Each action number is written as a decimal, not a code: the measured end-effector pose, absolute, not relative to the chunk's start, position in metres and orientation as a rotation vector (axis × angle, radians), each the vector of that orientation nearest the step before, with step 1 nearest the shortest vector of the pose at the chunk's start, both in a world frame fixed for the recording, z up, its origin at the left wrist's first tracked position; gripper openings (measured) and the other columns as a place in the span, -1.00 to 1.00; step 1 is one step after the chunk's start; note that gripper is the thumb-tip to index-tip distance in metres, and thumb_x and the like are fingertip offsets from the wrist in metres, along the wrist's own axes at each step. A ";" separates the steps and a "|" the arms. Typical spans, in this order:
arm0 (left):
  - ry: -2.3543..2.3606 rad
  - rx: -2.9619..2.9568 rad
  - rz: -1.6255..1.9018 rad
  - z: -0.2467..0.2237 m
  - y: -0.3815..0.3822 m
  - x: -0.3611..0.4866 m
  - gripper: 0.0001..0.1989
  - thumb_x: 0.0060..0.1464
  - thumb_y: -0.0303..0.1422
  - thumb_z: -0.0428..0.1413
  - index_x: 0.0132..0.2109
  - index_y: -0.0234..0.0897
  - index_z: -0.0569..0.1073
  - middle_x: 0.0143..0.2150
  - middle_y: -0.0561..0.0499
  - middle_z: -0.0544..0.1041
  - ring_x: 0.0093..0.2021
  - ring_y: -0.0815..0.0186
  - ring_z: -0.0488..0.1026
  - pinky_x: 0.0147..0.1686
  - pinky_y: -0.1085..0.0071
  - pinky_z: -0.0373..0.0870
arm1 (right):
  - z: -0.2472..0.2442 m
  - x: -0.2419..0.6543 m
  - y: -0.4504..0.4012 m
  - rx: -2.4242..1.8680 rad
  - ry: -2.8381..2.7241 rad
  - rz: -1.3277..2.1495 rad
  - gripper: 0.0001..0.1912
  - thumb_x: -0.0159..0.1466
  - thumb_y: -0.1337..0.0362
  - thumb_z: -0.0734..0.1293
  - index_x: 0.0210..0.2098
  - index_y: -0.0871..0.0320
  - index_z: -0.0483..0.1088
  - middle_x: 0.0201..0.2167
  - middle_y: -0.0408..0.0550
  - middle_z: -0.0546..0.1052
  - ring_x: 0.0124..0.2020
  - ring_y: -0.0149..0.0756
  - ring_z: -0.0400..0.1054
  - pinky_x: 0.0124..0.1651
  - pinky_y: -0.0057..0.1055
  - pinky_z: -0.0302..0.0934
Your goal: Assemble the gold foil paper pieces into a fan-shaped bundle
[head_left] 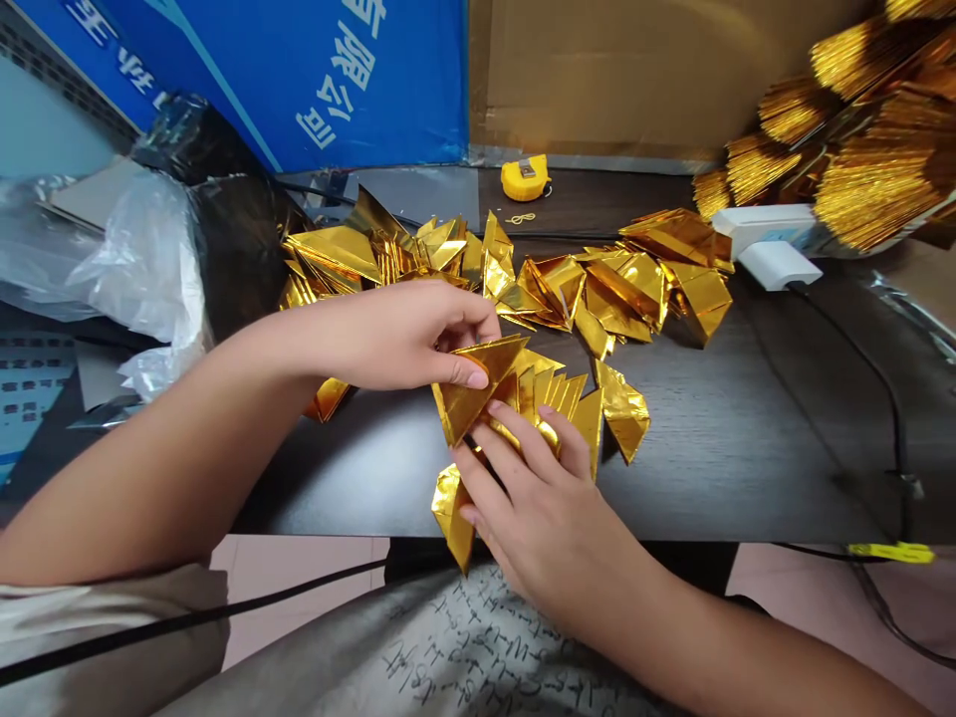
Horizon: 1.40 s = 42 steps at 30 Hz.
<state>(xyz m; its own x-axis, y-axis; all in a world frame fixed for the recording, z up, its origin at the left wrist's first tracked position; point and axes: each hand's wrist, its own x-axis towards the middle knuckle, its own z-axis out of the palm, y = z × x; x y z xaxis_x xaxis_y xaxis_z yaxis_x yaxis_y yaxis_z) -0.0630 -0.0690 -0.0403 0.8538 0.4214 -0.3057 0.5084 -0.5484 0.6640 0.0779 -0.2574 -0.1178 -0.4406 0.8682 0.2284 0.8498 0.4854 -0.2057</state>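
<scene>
My left fingers pinching a gold triangle, right fingers spread over foil pieces, dark surface, blue panel behind, pink floor

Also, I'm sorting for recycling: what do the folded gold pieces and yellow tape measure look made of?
Folded gold pieces: probably foil-faced paper, shiny, given crisp creases and crinkled glints; metallic film is possible. Yellow tape measure: case likely moulded plastic, smooth, given its even colour and rounded edges.

White characters "有限公司" run down the blue box, far left; cursive script on the near fabric is unreadable.
</scene>
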 end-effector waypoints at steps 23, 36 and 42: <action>0.780 1.495 0.752 -0.031 -0.075 -0.058 -0.69 0.14 -0.14 0.23 -0.16 -0.22 0.32 -0.42 0.12 0.43 -0.58 0.51 0.31 -0.64 0.59 0.22 | -0.054 0.167 -0.151 -1.305 -1.372 0.958 -0.69 0.30 0.05 0.42 -0.33 0.10 0.29 -0.58 -0.20 0.48 -0.70 -0.44 0.34 -0.66 -0.50 0.22; 1.045 1.340 0.647 -0.097 -0.093 -0.015 -0.84 0.21 -0.28 0.11 -0.19 -0.30 0.45 -0.43 0.08 0.44 -0.63 0.51 0.34 -0.64 0.55 0.24 | -0.127 0.156 -0.124 -1.197 -1.229 0.755 -0.64 0.28 -0.04 0.42 -0.26 0.10 0.31 -0.43 -0.13 0.52 -0.39 -0.21 0.60 -0.34 -0.30 0.55; 0.930 1.065 0.677 -0.101 -0.089 -0.009 -0.80 0.21 -0.41 -0.02 -0.14 -0.37 0.48 -0.40 -0.02 0.52 -0.50 0.41 0.48 -0.44 0.47 0.39 | -0.128 0.161 -0.135 -1.182 -1.473 0.620 -0.87 0.31 0.21 0.38 -0.19 0.12 0.50 -0.25 0.02 0.60 -0.26 -0.21 0.55 -0.17 -0.23 0.51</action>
